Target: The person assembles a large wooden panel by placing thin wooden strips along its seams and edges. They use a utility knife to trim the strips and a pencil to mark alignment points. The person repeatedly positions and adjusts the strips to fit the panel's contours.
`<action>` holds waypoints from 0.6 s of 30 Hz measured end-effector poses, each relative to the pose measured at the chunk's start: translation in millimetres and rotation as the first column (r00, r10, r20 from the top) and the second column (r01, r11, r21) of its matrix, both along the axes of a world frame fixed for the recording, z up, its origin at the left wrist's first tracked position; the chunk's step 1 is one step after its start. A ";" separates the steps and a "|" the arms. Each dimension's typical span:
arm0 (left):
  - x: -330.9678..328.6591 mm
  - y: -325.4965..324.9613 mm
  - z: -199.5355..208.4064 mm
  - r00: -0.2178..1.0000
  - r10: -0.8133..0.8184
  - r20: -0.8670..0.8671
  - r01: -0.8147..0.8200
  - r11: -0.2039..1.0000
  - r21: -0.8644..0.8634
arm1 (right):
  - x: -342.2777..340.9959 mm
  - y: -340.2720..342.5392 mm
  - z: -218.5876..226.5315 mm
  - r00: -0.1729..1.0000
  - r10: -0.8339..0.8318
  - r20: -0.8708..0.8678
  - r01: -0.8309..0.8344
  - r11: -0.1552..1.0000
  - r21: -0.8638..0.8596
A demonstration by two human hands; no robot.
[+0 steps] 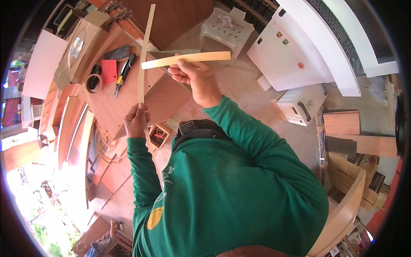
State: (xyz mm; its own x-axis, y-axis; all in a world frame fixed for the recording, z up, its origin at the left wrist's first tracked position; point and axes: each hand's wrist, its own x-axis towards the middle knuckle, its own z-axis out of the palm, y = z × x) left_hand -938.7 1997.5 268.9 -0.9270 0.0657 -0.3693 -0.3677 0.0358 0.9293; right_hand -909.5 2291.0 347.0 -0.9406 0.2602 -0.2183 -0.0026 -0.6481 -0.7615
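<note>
My left hand [136, 120] grips the lower end of a long thin pale wood strip [144, 55] that stands nearly upright and bends slightly toward the top. My right hand [195, 79] holds a shorter, wider light wood strip [186, 59] lying almost level, its left end close to the long strip. Both arms wear green sleeves. Behind the strips lies a reddish plywood board [124, 100].
On the board lie a tape roll [93, 82], a red block [108, 71] and a utility knife [124, 73]. A white plastic stool [227, 28], a white control cabinet [284, 53] and a small white machine [301, 104] stand on the concrete floor. Plywood offcuts [342, 123] sit right.
</note>
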 end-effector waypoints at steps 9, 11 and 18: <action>9.6 14.2 11.9 0.999 0.032 0.020 -0.033 0.998 0.053 | 4.4 6.1 -1.0 0.999 -0.030 0.023 0.030 0.999 -0.028; 12.6 11.2 6.5 0.999 0.022 0.026 -0.023 0.998 0.065 | 5.6 4.4 -5.0 0.999 0.034 -0.003 -0.034 0.994 -0.102; 20.0 30.1 20.2 0.998 0.060 0.002 -0.060 0.994 0.095 | -0.5 -20.6 -56.4 0.955 0.259 0.141 -0.236 0.958 -0.163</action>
